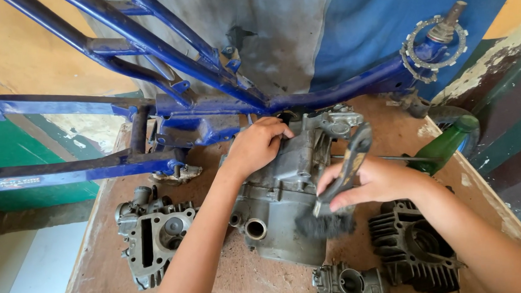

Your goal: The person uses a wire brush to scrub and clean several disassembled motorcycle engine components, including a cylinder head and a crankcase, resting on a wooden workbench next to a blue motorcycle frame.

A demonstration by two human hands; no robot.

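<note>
The left hand (256,145) clamps the top of the grey engine case (283,189) to steady it, while the right hand (374,182) curls around a brush (339,196), bristles pressed below against the case side.

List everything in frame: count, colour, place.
frame: 1, blue, across the top
crankcase: 1, grey, centre, on bench
brush: 1, dark bristles, against crankcase
cylinder head: 1, grey, left on bench
finned cylinder: 1, black, right
carburettor: 1, grey, bottom centre
bottle: 1, green, right edge
bench: 1, brown
left hand: 1, on top of crankcase
right hand: 1, fingers around brush
</note>
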